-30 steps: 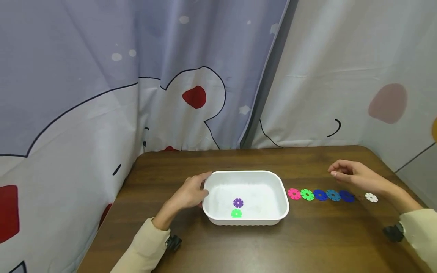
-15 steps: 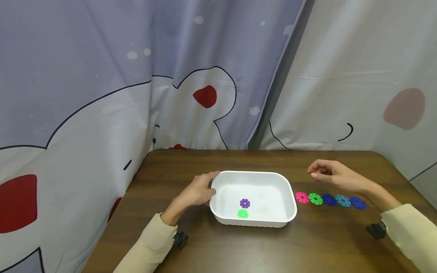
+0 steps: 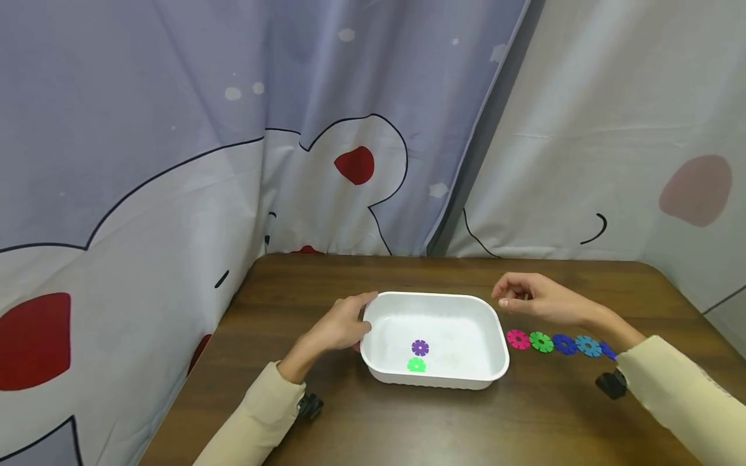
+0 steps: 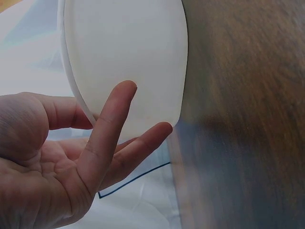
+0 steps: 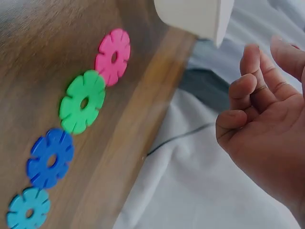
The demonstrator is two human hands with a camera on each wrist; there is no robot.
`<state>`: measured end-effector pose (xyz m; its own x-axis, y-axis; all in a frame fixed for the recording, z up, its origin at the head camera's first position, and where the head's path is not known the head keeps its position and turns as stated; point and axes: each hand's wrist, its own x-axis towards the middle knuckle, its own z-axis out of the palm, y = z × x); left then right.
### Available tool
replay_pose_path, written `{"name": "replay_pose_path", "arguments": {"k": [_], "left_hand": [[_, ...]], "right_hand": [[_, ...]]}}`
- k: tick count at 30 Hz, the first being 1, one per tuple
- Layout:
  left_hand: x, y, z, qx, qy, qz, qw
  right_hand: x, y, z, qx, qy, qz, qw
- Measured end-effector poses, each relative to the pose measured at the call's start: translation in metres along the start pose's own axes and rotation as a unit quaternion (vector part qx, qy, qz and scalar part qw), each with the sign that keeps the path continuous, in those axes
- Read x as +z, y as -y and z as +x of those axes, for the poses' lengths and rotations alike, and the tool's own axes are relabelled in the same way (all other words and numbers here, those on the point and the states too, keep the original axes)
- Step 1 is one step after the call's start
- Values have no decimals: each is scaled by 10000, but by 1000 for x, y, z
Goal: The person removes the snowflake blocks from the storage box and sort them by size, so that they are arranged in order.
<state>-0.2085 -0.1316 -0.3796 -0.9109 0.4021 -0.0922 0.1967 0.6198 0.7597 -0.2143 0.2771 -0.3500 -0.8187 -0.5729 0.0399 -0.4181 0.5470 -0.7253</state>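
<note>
- Patterned fabric (image 3: 192, 194) is hanging behind everything, running out of the frame above and at both sides.
- One brown worktop (image 3: 466, 427) is lying before you; the head view is cutting off its near edge.
- Two pale sleeves, left (image 3: 253, 417) and right (image 3: 676, 385), are reaching in, both cut off by the frame.
- One white tray (image 3: 457, 330) is sitting mid-worktop; each wrist view is showing you only part of it.
- Two hands: your left hand (image 3: 339, 323) is gripping the tray's left end, fingers clamped on its rim; your right hand (image 3: 542, 299) is hovering near the tray's far right corner, fingers loosely bending, thumb standing apart.
- Two black wrist devices (image 3: 310, 406) (image 3: 612, 384) are showing too small for detail.
- Seven slotted discs are showing: a purple disc (image 3: 420, 348) and a lime disc (image 3: 416, 364) are lying inside the tray, its front rim partly hiding the lime one; pink (image 3: 515, 335), green (image 3: 538, 338), dark blue (image 3: 561, 340), light blue (image 3: 585, 342) and another dark blue (image 3: 607, 350) are lining up outside, your right arm partly covering the last.
</note>
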Motion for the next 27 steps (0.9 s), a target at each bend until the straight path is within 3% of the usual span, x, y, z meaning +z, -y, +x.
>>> {"name": "replay_pose_path", "arguments": {"k": [7, 16, 27], "left_hand": [[0, 0, -1, 73, 4, 33, 10000], [-1, 1, -2, 38, -48, 66, 10000], [-1, 1, -2, 106, -22, 31, 9999]], "right_hand": [[20, 10, 23, 174, 317, -235, 9991], [36, 28, 40, -112, 340, -427, 9984], [55, 41, 71, -442, 720, -682, 9941]]}}
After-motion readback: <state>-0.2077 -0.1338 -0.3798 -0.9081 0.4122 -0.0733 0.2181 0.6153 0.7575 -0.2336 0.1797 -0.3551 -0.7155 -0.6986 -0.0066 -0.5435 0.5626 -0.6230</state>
